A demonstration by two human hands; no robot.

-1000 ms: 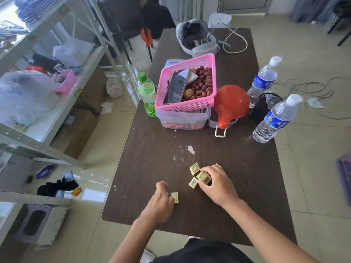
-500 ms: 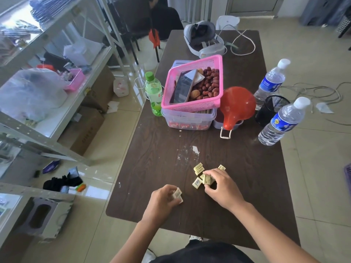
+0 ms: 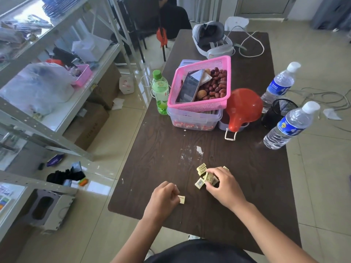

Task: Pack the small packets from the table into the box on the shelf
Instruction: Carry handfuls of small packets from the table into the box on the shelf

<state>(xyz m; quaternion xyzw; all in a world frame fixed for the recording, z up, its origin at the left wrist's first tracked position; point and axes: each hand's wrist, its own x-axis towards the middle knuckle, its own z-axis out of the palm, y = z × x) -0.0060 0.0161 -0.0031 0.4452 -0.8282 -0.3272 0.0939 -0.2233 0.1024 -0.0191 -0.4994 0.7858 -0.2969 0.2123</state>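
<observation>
Packets: a small pile of pale yellow packets [image 3: 201, 170] lies on the near part of the table [image 3: 161, 152], some flat, some tilted; the pile sits at the same spot as in the earlier frames.
Single packet: one packet [image 3: 182, 199] sticks out from the left hand; half a second ago it was lifted a little, now it is low, at the table surface.
Left hand: the left hand [image 3: 163, 199] is curled, fingers clamped on the single packet.
Right hand: the right hand [image 3: 223, 184] rests on the pile, its fingertips pinched on one packet there, as before.
Shelf: the shelf [image 3: 62, 118] stands left of the table; which box is meant I cannot tell.
Farther: a pink basket [image 3: 197, 107] stands behind the pile.
</observation>
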